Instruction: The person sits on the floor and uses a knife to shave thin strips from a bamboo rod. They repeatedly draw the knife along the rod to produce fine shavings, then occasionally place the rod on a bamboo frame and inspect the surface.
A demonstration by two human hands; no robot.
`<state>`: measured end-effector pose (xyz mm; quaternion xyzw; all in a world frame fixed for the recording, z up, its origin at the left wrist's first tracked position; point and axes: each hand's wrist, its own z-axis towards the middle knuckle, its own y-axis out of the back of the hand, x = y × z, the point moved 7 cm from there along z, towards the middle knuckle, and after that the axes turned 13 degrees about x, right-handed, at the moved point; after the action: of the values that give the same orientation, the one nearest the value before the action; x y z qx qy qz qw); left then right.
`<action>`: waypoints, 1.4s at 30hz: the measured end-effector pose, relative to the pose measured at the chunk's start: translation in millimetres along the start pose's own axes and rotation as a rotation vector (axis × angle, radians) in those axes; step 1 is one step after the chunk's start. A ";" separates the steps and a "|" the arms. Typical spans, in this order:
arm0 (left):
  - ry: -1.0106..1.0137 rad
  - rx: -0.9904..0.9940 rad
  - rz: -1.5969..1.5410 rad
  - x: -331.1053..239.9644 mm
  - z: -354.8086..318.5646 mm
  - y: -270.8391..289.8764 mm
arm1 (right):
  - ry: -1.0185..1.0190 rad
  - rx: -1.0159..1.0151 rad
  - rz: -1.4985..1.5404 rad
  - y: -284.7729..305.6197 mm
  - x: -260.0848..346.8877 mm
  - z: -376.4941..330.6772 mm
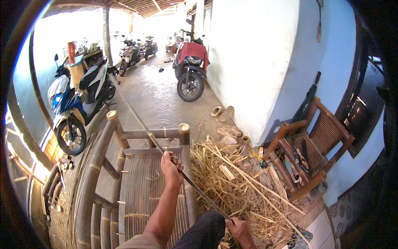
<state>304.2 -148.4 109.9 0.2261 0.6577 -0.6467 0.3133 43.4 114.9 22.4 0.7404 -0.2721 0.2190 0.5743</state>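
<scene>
A long, thin bamboo strip (135, 117) slants across the view, from the far left down to my knee. My left hand (171, 166) is closed around its middle, above the slatted seat of a bamboo bench (139, 195). Beside my dark-trousered knee (203, 230), the strip's near end meets my right hand (240, 230), whose fingers are closed on it. Part of that hand is cut off by the lower edge, and whether it also holds a tool I cannot tell.
Bamboo shavings (211, 186) and long pale strips (257, 184) cover the floor on the right. A bamboo chair (319, 137) there carries dark-handled tools (302, 155). Shoes (226, 113) lie by the white wall. Parked scooters (68, 108) stand left, and one scooter (190, 70) stands ahead.
</scene>
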 end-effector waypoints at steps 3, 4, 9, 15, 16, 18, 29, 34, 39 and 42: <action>0.093 0.094 0.026 -0.2 15.1 25.3 | -0.082 0.143 0.235 -30.0 21.1 -5.1; 0.167 0.090 0.111 4.9 16.0 40.1 | -0.044 0.169 0.350 -41.2 29.6 -8.2; 0.404 0.124 0.383 52.7 -25.0 108.0 | -0.155 0.436 0.953 -99.5 52.5 -6.5; 0.618 0.123 0.244 78.2 -109.5 141.7 | -0.221 0.525 0.972 -132.8 90.8 43.6; 0.627 0.119 0.218 73.6 -117.0 140.6 | -0.185 0.505 0.959 -134.4 99.9 54.0; 0.600 0.120 0.154 55.8 -118.7 134.3 | -0.124 0.457 0.942 -137.9 119.1 75.5; -0.025 0.185 0.471 -107.4 -22.6 96.4 | 0.427 0.333 1.010 -166.1 264.0 125.0; -0.075 0.005 0.533 -134.9 5.2 135.8 | 0.389 0.415 0.837 -176.0 289.2 126.0; -0.262 -0.090 1.034 -166.6 30.8 166.3 | 0.413 0.538 0.509 -218.2 286.8 110.0; -0.248 -0.152 1.239 -173.8 29.9 201.7 | 0.376 0.599 0.433 -249.0 255.8 82.7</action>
<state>571.4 -146.9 90.4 0.4652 0.4078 -0.3182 0.7184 400.8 43.9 -16.9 0.7477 -0.2360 0.5356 0.3137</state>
